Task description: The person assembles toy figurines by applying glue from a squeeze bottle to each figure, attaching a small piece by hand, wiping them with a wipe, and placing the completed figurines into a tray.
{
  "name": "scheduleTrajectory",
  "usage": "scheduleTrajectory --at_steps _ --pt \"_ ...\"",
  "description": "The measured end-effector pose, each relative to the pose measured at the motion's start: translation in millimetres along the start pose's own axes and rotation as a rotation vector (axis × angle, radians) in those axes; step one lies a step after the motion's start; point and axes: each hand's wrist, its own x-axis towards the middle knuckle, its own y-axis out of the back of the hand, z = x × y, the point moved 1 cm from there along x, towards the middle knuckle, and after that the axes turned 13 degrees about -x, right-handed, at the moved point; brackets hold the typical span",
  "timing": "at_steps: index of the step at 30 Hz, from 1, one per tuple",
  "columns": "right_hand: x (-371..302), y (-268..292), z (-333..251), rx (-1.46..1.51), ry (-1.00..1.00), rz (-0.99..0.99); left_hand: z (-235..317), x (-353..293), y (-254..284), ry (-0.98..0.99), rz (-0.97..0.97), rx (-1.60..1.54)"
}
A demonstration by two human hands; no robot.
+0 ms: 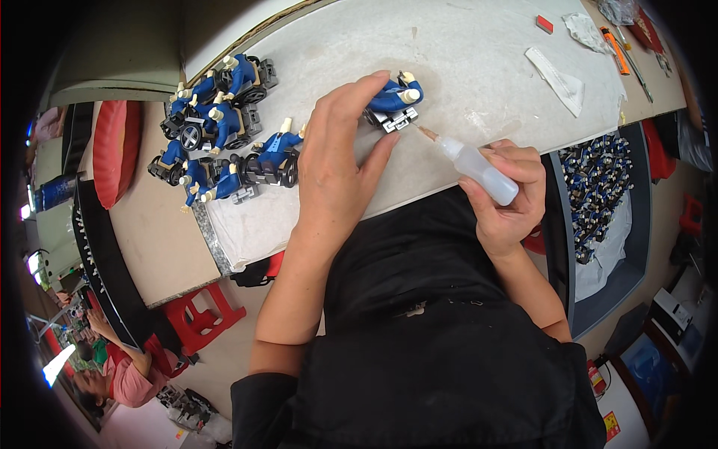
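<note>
My left hand [333, 153] holds a small toy figure [400, 96] in a blue suit, seated on a wheeled chair, between thumb and fingers at the worktable. A grey-silver block on the chair's back [396, 120] faces me. In my right hand [516, 191] is a translucent white squeeze bottle [479, 168], tilted, its thin brownish nozzle [428, 133] pointing at that block, a short gap away. Whether liquid comes out is too small to tell. Left of my left hand, several similar figures [224, 123] in wheeled chairs crowd together on the table.
White paper [464, 60] covers the table. At its far right lie a red box [544, 25], a white strip [557, 81] and an orange cutter [615, 51]. A grey bin [636, 254] of many figures stands right. A person [123, 367] sits at lower left, near a red stool [202, 318].
</note>
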Motion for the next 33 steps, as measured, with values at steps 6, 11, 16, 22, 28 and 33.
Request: scheduleTrajectory --at_steps 6,11,16,22,28,33 --pt "-0.9 0.2 1.5 0.053 0.008 -0.013 1.4 0.5 0.1 0.011 0.006 0.009" --pt "-2.5 -0.1 0.7 0.004 0.021 -0.032 2.5 -0.5 -0.4 0.013 0.012 0.003" --pt "-1.8 -1.3 -0.2 -0.006 0.023 -0.039 2.3 0.2 -0.4 0.015 0.022 -0.001" --pt "-2.3 -1.3 1.2 -0.031 0.016 -0.04 2.6 -0.1 -0.7 0.027 0.016 0.007" --pt "-1.6 -1.4 1.5 -0.019 0.014 -0.04 1.4 0.0 0.3 0.019 0.018 -0.003" --pt "-0.4 -0.7 -0.4 -0.06 0.04 -0.047 0.7 -0.5 -0.5 0.019 0.015 0.006"
